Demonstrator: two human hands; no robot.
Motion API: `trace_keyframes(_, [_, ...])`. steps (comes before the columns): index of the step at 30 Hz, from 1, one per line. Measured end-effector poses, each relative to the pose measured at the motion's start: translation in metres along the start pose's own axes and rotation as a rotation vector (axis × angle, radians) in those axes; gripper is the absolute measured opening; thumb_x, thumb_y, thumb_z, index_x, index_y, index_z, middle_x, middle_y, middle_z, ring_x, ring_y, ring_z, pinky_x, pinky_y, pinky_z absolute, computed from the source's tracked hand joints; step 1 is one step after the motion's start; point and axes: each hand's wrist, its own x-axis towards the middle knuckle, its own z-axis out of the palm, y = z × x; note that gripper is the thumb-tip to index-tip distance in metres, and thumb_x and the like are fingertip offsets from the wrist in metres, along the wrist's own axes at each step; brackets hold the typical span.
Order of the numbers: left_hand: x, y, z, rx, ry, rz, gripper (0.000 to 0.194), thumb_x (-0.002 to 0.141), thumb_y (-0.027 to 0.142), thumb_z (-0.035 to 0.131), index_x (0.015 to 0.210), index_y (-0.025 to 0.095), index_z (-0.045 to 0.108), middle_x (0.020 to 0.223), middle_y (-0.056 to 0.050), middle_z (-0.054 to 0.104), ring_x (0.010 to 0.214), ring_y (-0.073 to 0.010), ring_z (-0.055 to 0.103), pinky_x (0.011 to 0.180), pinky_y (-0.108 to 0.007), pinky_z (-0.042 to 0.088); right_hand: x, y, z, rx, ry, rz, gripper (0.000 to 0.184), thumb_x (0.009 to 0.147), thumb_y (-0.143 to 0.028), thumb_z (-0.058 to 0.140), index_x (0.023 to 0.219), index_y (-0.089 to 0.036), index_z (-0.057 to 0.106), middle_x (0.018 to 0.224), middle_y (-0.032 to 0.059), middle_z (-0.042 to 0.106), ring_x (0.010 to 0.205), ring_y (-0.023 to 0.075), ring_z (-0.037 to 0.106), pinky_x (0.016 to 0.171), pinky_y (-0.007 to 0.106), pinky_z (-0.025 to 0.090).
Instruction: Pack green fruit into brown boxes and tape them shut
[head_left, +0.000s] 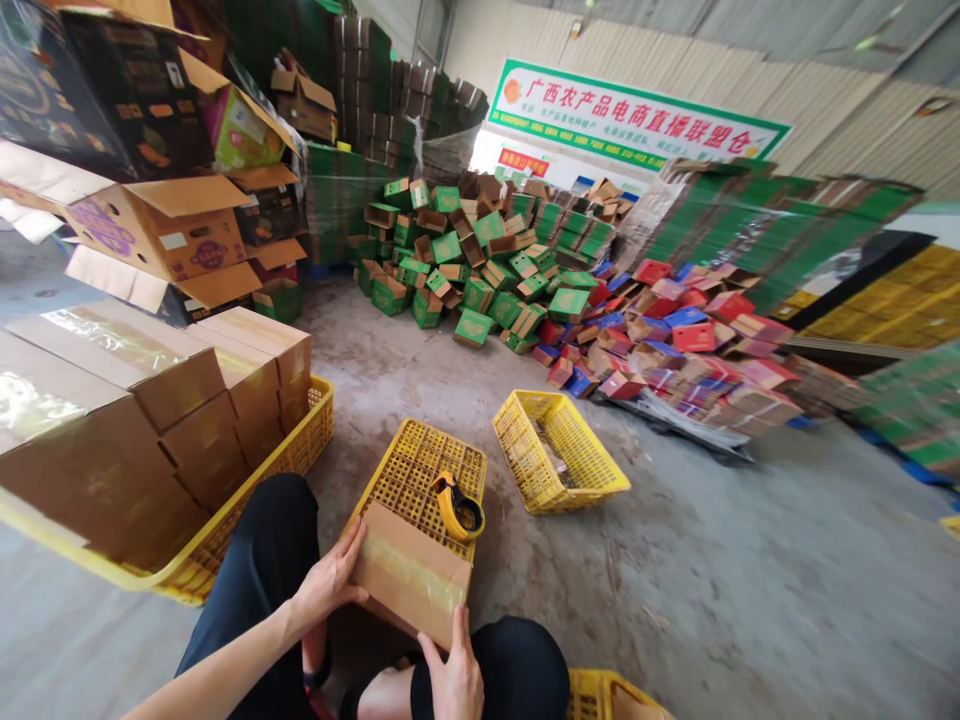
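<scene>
Between my two hands is a brown cardboard box (411, 570) with a strip of clear tape along its top. My left hand (330, 580) grips its left end, fingers over the top edge and thumb at the near side. At the right end, my right hand (454, 670) holds the near corner with thumb and fingers. The box rests on or just over an upturned yellow plastic crate (420, 465). On that crate, just behind the box, lies a yellow and black tape dispenser (456, 508).
To the left, a large yellow crate (319, 425) holds several taped cardboard boxes (202, 430). Another yellow crate (559, 450) stands at front right, with something brownish inside. Heaped green cartons (472, 325) and red and blue cartons (675, 340) lie farther back. Part of a crate (592, 695) shows beside my right knee.
</scene>
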Motion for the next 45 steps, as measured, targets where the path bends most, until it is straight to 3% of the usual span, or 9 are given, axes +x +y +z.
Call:
trace_keyframes(4, [-0.011, -0.002, 0.009, 0.025, 0.075, 0.039, 0.112, 0.087, 0.038, 0.078, 0.169, 0.025, 0.004, 0.173, -0.016, 0.015, 0.154, -0.0329, 0.036, 0.120, -0.041, 0.044, -0.008, 0.006, 0.008, -0.090, 0.006, 0.019, 0.095, 0.090, -0.088, 0.033, 0.148, -0.017, 0.059, 0.142, 0.0208, 0.065, 0.106, 0.0384, 0.076, 0.074, 0.042, 0.066])
trace_keyframes(8, [-0.022, 0.000, 0.020, 0.082, 0.183, 0.079, 0.100, 0.096, 0.045, 0.067, 0.169, 0.029, 0.002, 0.175, -0.012, 0.013, 0.154, -0.0320, 0.037, 0.118, -0.039, 0.047, -0.013, 0.007, 0.017, -0.176, 0.056, -0.077, 0.094, 0.094, -0.083, 0.031, 0.146, -0.011, 0.060, 0.144, 0.0247, 0.062, 0.133, 0.0441, 0.060, 0.100, 0.055, 0.058])
trace_keyframes(13, [-0.029, 0.016, 0.027, 0.255, 0.254, 0.139, 0.092, 0.096, 0.029, 0.061, 0.169, 0.029, 0.004, 0.174, -0.012, 0.016, 0.157, -0.0361, 0.026, 0.125, -0.055, 0.033, -0.018, -0.005, 0.027, -0.285, 0.135, -0.130, 0.092, 0.098, -0.078, 0.028, 0.153, -0.008, 0.052, 0.149, 0.0296, 0.055, 0.139, 0.0486, 0.052, 0.104, 0.070, 0.048])
trace_keyframes(17, [-0.035, 0.037, 0.033, 0.285, 0.185, 0.164, 0.100, 0.084, 0.012, 0.057, 0.169, 0.030, 0.008, 0.174, -0.009, 0.016, 0.159, -0.0350, 0.022, 0.127, -0.057, 0.028, -0.018, -0.012, 0.027, -0.331, 0.129, -0.148, 0.096, 0.098, -0.078, 0.025, 0.151, -0.003, 0.052, 0.152, 0.0318, 0.051, 0.140, 0.0489, 0.051, 0.107, 0.071, 0.045])
trace_keyframes(23, [-0.041, 0.061, 0.046, 0.251, 0.106, 0.206, 0.106, 0.079, 0.009, 0.059, 0.169, 0.034, 0.008, 0.175, -0.006, 0.010, 0.160, -0.0372, 0.016, 0.125, -0.059, 0.030, -0.019, -0.021, 0.032, -0.341, 0.088, -0.200, 0.086, 0.102, -0.071, 0.028, 0.151, -0.005, 0.053, 0.155, 0.0290, 0.047, 0.143, 0.0467, 0.048, 0.110, 0.071, 0.043])
trace_keyframes(31, [-0.032, 0.050, 0.030, 0.217, 0.151, 0.300, 0.083, 0.099, 0.017, 0.049, 0.170, 0.030, 0.009, 0.169, -0.005, 0.033, 0.155, -0.0305, 0.033, 0.123, -0.046, 0.039, -0.010, -0.077, 0.065, -0.253, -0.006, -0.395, 0.054, 0.105, -0.038, 0.038, 0.150, -0.013, 0.056, 0.153, 0.0215, 0.052, 0.142, 0.0415, 0.052, 0.113, 0.063, 0.046])
trace_keyframes(36, [-0.028, 0.041, 0.024, 0.240, 0.173, 0.316, 0.078, 0.102, 0.018, 0.047, 0.169, 0.032, 0.011, 0.169, -0.004, 0.034, 0.152, -0.0264, 0.040, 0.126, -0.045, 0.034, -0.002, -0.111, 0.067, -0.181, -0.023, -0.425, 0.054, 0.102, -0.023, 0.039, 0.154, -0.015, 0.051, 0.156, 0.0170, 0.050, 0.144, 0.0347, 0.051, 0.118, 0.055, 0.044])
trace_keyframes(41, [-0.023, 0.030, 0.022, 0.219, 0.156, 0.120, 0.094, 0.084, -0.004, 0.036, 0.168, 0.031, 0.016, 0.169, -0.003, 0.032, 0.155, -0.0240, 0.035, 0.129, -0.055, 0.020, 0.010, -0.073, 0.043, -0.174, -0.100, -0.365, 0.052, 0.108, -0.045, 0.034, 0.153, -0.027, 0.053, 0.155, 0.0095, 0.054, 0.142, 0.0347, 0.054, 0.116, 0.061, 0.043])
trace_keyframes(45, [-0.018, 0.014, 0.015, 0.065, 0.109, -0.074, 0.089, 0.080, -0.001, 0.037, 0.166, 0.023, 0.030, 0.170, -0.005, 0.029, 0.158, -0.0249, 0.027, 0.129, -0.055, 0.019, 0.010, -0.022, 0.026, -0.132, -0.045, -0.184, 0.071, 0.106, -0.062, 0.026, 0.151, -0.016, 0.056, 0.157, 0.0179, 0.050, 0.145, 0.0415, 0.048, 0.111, 0.066, 0.046])
